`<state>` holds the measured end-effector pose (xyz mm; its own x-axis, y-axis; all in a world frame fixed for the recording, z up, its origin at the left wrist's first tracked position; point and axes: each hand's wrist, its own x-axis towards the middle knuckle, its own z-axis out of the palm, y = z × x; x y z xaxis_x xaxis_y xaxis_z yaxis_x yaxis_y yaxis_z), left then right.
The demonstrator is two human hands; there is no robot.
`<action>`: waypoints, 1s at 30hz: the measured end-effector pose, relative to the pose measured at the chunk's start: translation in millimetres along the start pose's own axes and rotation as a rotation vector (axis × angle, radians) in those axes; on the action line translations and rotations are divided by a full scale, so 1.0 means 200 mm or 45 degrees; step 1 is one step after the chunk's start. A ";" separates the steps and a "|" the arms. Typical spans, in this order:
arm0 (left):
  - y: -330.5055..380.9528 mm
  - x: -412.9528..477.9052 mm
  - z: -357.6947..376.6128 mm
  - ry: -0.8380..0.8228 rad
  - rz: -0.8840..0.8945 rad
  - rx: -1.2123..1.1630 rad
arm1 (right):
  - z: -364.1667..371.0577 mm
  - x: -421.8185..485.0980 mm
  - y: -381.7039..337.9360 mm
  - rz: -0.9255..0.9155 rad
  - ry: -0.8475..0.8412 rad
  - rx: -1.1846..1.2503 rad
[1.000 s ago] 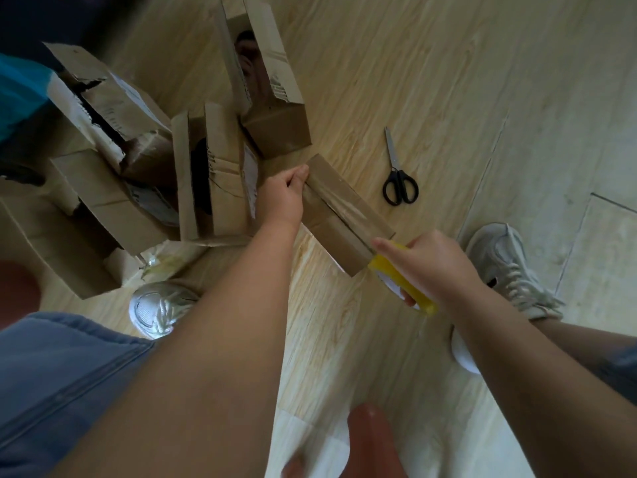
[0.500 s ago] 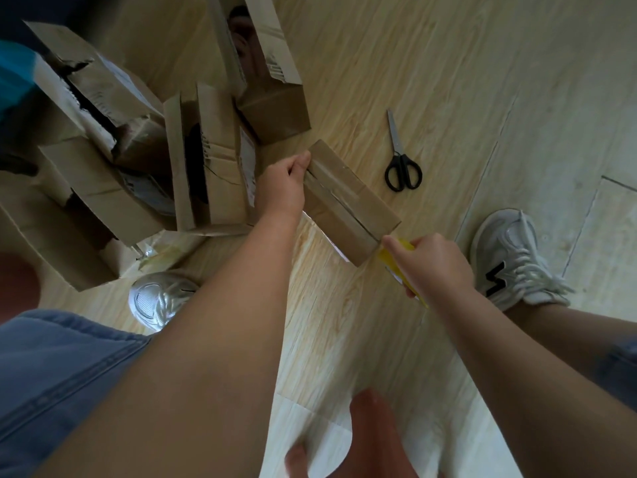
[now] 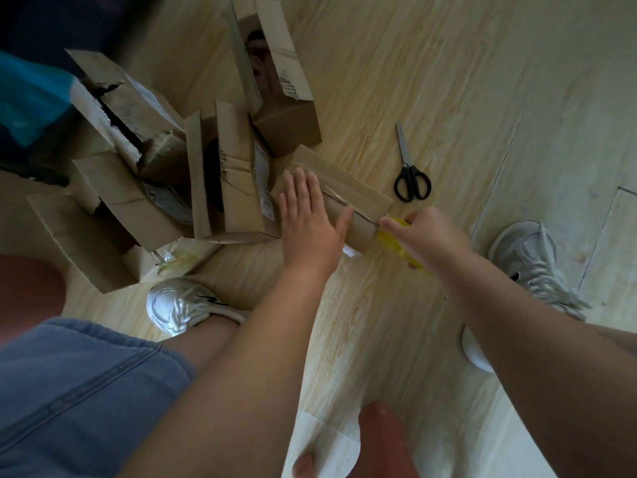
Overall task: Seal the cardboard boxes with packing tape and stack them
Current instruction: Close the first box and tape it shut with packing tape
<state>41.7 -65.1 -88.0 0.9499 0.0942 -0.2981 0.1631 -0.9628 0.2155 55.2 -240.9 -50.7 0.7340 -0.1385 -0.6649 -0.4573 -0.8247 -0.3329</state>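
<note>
Two hands are on the job, and the left hand [image 3: 306, 215] has just changed its work. Half a second ago it was pinching the far end of the small cardboard box [image 3: 348, 186] with curled fingers. Now it lies flat on top, fingers straight and spread, thumb out along the centre seam — pressing, not gripping. The right hand [image 3: 432, 236] has its fingers curled round the yellow packing tape roll [image 3: 391, 235], held just off the near end of the box, much where it was a second ago. The box sits on the wooden floor [image 3: 448, 81] in front of the person's feet, hard against the heap of open boxes [image 3: 220, 167] on the left. I'd judge that the strip has been drawn along the seam and is being smoothed down. A cut would come next, and the black-handled scissors [image 3: 411, 170] lie on the floor beyond the box, apart from both hands. Nothing is stacked yet. As for writing — a white shipping label [image 3: 262, 181] on the side of the open box beside the left hand carries lines of print, and several flaps bear dark printed marks. All of it is too small and blurred to read, and I can make out no brand.
</note>
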 end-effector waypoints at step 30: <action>-0.04 -0.14 -0.08 -0.241 0.710 0.119 | 0.07 -0.02 0.01 0.038 0.019 0.051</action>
<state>18.8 -56.8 -66.1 0.8197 -0.4709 -0.3261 -0.3792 -0.8728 0.3072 44.0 -234.5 -58.5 0.7268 -0.1714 -0.6651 -0.4989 -0.7973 -0.3398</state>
